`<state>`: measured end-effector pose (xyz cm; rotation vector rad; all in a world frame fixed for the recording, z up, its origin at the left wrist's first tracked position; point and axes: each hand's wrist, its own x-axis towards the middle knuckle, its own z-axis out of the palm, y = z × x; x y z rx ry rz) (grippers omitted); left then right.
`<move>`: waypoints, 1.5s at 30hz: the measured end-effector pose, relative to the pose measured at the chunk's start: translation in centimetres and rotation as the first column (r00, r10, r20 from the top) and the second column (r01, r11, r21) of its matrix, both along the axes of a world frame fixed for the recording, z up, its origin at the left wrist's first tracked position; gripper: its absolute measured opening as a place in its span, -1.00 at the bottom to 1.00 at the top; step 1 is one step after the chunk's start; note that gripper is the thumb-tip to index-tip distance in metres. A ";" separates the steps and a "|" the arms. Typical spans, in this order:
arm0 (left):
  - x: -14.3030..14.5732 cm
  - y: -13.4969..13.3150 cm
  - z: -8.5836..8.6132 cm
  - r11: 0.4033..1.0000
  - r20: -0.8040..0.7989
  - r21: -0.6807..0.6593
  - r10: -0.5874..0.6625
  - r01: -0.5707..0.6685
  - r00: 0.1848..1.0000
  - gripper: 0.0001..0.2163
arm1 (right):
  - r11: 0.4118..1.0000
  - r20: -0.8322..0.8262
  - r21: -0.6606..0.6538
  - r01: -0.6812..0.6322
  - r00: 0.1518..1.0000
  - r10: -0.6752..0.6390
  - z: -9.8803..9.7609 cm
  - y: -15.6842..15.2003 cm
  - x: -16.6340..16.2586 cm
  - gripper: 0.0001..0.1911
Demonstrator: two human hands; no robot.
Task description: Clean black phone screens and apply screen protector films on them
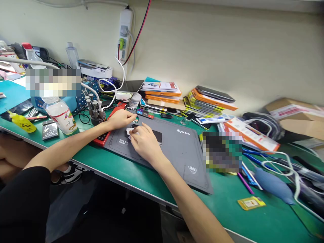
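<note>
A dark phone point(155, 135) lies flat on the grey work mat point(182, 148). My right hand point(143, 140) rests on the phone's left part, fingers curled and pressed on a small white wipe point(129, 132). My left hand point(123, 118) sits at the phone's far left end, fingers bent and touching its edge. Both forearms reach in from the lower left.
A red device point(106, 135) borders the mat's left side. Left of it are a plastic bottle point(60, 114), a yellow squeeze bottle point(22, 123) and a black tool holder point(96, 113). Stacked boxes point(162, 91) line the wall. Cables, a blue blower point(274, 185) and a yellow battery point(251, 203) lie right.
</note>
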<state>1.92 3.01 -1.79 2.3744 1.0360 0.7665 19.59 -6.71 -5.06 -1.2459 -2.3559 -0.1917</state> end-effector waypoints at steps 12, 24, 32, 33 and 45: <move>0.1 0.0 0.2 1.000 -0.008 0.006 0.000 0.000 1.000 -0.53 | 0.999 -0.005 0.001 0.046 0.999 -0.046 0.0 -0.2 0.2 -0.65; 0.3 0.0 0.3 1.000 -0.013 0.018 0.008 -0.008 1.000 -0.55 | 0.994 0.006 0.006 0.112 0.994 -0.112 0.2 0.2 -0.2 -0.57; 0.1 0.0 0.2 1.000 -0.020 0.009 0.011 -0.011 1.000 -0.53 | 0.995 0.016 0.008 0.099 0.995 -0.099 0.0 1.5 0.6 -0.61; 0.1 0.0 0.2 1.000 -0.015 0.011 0.014 -0.013 1.000 -0.53 | 0.994 0.026 0.009 0.108 0.994 -0.108 0.0 1.5 0.6 -0.61; -0.3 -0.1 -0.1 0.998 0.029 0.015 0.052 -0.053 0.998 -0.53 | 0.999 0.066 0.034 -0.002 0.998 0.000 0.8 0.0 -0.2 -0.53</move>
